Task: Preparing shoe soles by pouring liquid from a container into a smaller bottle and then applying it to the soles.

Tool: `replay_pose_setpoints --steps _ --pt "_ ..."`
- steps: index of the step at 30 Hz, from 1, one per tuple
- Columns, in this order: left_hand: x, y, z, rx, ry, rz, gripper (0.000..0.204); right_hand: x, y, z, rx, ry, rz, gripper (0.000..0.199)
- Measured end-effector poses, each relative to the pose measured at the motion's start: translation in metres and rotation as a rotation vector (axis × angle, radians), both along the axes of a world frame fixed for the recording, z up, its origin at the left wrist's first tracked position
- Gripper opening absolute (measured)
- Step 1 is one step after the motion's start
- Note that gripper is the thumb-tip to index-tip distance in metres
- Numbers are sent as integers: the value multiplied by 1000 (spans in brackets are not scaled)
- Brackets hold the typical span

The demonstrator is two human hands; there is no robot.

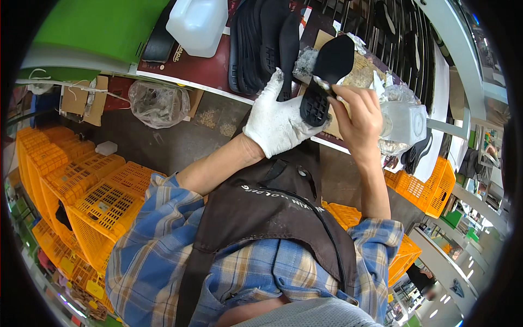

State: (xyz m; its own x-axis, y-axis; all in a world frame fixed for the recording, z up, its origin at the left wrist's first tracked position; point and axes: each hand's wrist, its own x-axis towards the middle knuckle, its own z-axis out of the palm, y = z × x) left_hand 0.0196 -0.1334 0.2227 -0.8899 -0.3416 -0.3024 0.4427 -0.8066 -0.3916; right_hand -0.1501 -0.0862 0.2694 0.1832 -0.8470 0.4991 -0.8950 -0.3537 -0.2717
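A black shoe sole [333, 59] lies slanted over the work table, its grooved heel end nearest me. My left hand [278, 122], in a white knitted glove with darkened fingertips, grips that heel end. The gloved thumb sticks up and away while the fingers go beneath the sole, partly hidden. My bare right hand [359, 114] is closed in a pinch at the sole's right edge, around a small thin tool with a whitish tip, too small to name. To the left of the sole stands a row of stacked black soles [253, 43].
A translucent plastic jug [199, 24] stands at the back left. On the right are a clear plastic container [406, 122], crumpled wrapping and a black rack [368, 19]. Orange crates [103, 201] are piled to my left, with more at right. A clear bag [158, 103] hangs below the table.
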Motion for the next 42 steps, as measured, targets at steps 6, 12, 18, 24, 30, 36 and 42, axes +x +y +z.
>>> replay_pose_setpoints --steps 6,12,18,24,30,36,42 --pt "7 -2 -15 -78 219 -67 91 25 25 19 238 -253 296 34" --pt "3 -3 -18 -118 -13 -103 88 15 22 4 120 -18 115 32" --pt "1 5 -20 -58 -93 -95 88 18 16 11 4 -36 17 31" --pt "5 5 -20 -62 34 -38 66 6 5 18 466 -637 -103 19" --pt "-3 4 -34 22 33 -32 36 -128 -78 -56 332 -286 -610 22" --pt "17 6 -27 -243 -21 83 37 -109 -80 -54 502 -474 -321 22" --pt "29 8 -30 -262 -92 75 42 -137 -94 -57 372 -586 -389 22"
